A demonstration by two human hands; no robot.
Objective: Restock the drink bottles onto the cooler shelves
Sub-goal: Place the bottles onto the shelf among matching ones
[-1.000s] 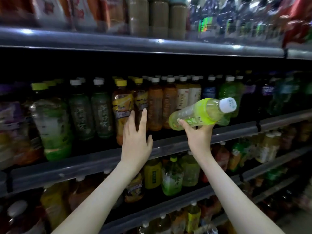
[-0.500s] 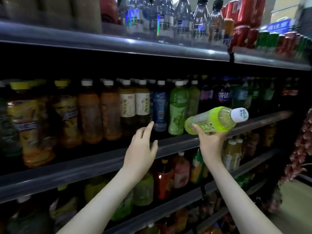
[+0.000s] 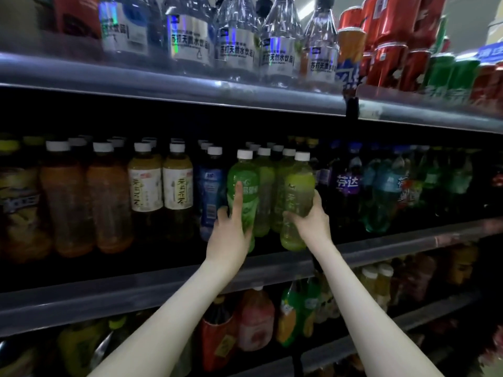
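My right hand (image 3: pixel 309 217) grips a yellow-green drink bottle (image 3: pixel 296 197) with a white cap, upright at the front of the middle cooler shelf (image 3: pixel 163 284). Its base hangs just above the shelf lip. My left hand (image 3: pixel 231 227) holds the darker green bottle (image 3: pixel 243 186) that stands next to it on the left, forefinger stretched up its label. More green bottles with white caps stand behind these two.
Amber tea bottles (image 3: pixel 66 202), pale-label tea bottles (image 3: pixel 177 186) and a blue bottle (image 3: pixel 211 191) fill the shelf to the left; purple and blue soda bottles (image 3: pixel 345 186) stand to the right. Clear water bottles (image 3: pixel 234 44) and red cans (image 3: pixel 386 58) line the top shelf. Lower shelves hold more drinks.
The yellow-green bottle went from tilted in the air to upright among the green bottles on the shelf. My left hand moved from open in front of the shelf onto the neighbouring green bottle.
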